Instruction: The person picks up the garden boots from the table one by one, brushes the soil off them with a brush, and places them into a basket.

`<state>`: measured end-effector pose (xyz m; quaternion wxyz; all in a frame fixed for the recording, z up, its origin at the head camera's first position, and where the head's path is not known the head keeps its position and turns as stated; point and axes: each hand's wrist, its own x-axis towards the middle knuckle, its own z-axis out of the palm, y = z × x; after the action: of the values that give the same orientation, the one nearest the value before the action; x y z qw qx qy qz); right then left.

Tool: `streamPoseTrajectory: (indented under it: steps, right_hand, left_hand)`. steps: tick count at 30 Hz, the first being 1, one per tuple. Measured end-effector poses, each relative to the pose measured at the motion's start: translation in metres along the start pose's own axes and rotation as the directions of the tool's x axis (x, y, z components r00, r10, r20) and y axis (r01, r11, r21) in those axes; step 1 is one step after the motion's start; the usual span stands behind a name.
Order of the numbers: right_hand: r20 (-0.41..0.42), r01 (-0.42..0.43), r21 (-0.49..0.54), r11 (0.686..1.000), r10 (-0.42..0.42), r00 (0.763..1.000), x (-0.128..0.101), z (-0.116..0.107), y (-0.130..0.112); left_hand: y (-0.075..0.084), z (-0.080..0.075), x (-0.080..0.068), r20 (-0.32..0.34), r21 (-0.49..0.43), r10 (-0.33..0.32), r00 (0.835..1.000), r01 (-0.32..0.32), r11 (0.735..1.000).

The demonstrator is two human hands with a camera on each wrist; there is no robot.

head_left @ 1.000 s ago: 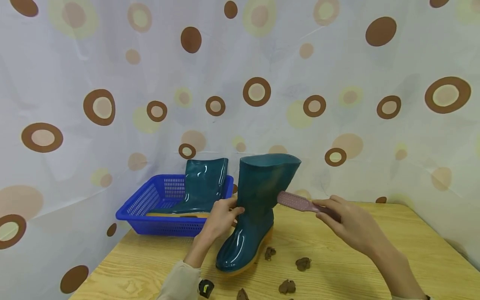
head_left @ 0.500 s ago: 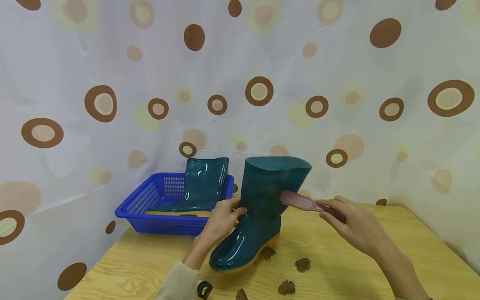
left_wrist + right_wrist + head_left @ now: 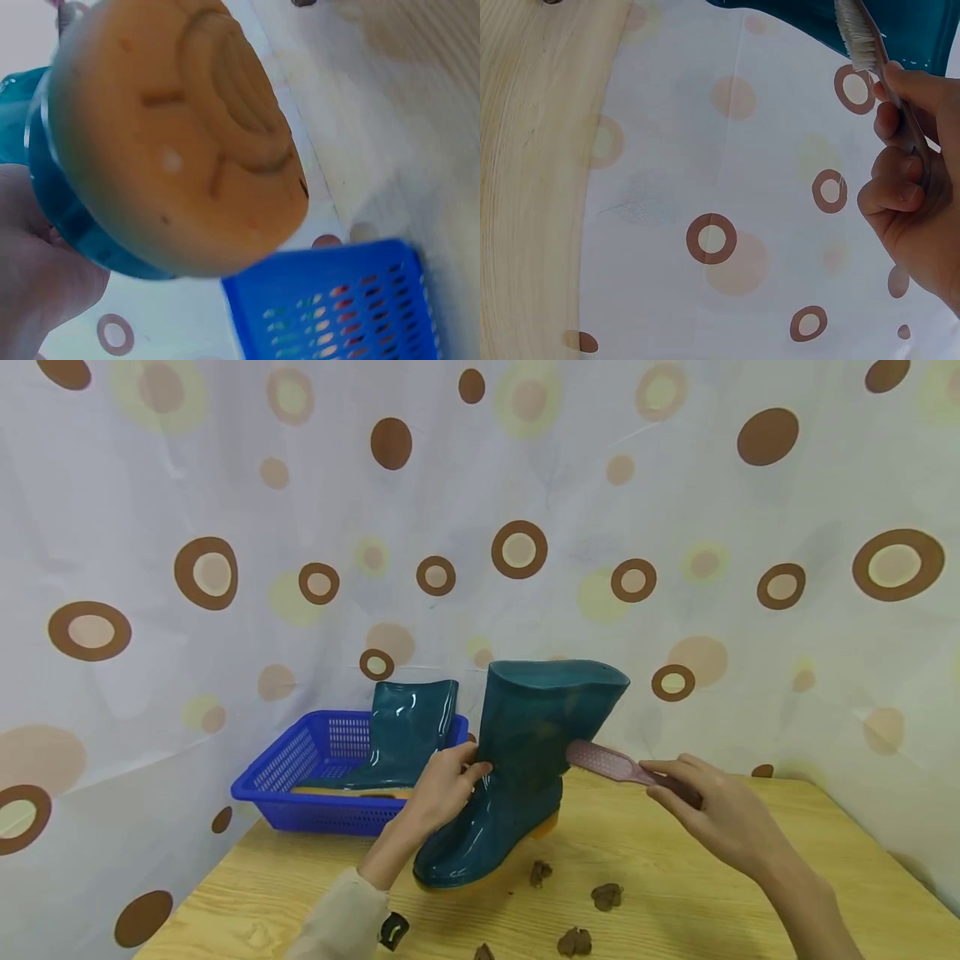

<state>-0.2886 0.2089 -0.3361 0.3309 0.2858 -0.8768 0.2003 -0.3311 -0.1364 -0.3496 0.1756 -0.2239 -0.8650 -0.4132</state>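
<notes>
Boot (image 3: 525, 760), dark teal rubber with a yellowish-orange sole, sits roughly in the middle of the wooden table (image 3: 750, 877), and it's tipped a bit so the heel is lifted while the toe points toward the camera. Left hand (image 3: 442, 789) has its fingers and thumb wrapped around the ankle part of the shaft. From the left wrist cam you mostly just see the orange sole (image 3: 180, 127) up close, with the hand at the edge of the shot. Right hand (image 3: 720, 814) is curled around the handle of a pink brush (image 3: 611, 766), and the brush head is pressed against the back of the shaft, bristles toward the rubber; the right wrist view shows the white bristles (image 3: 855, 34) right at the teal surface. Behind and to the left there's a blue basket (image 3: 277, 777) with a second teal boot (image 3: 408, 731) lying in it. Few brown clumps of dirt (image 3: 606, 896) are scattered on the table just in front of the boot.
</notes>
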Motion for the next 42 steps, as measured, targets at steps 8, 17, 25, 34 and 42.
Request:
streamPoseTrajectory:
  steps: [8,17,25,34,42]
  right_hand:
    - [-0.03,0.014,0.007,1.0,-0.014,0.999,0.001,-0.004,0.003]
    - [-0.027,-0.012,0.011,1.0,0.013,1.0,0.001,-0.004,0.004]
    - [-0.042,-0.005,0.017,1.0,0.006,0.999,0.001,-0.003,0.006]
    - [-0.036,-0.016,0.013,1.0,0.016,0.999,-0.002,-0.006,0.011]
    - [-0.036,-0.029,-0.008,1.0,0.029,0.999,-0.004,-0.006,0.012]
  left_hand:
    - [0.01,-0.027,0.014,-0.009,0.036,-0.06,0.998,0.061,0.998]
    - [0.008,-0.061,0.028,-0.04,0.033,-0.083,0.996,0.085,0.996]
    - [-0.003,-0.091,0.036,-0.065,-0.04,-0.031,0.997,0.028,0.999]
    - [-0.023,-0.117,0.047,-0.146,0.047,-0.041,0.988,0.049,0.998]
    - [-0.049,-0.129,0.048,-0.116,0.124,-0.255,0.96,0.269,0.955]
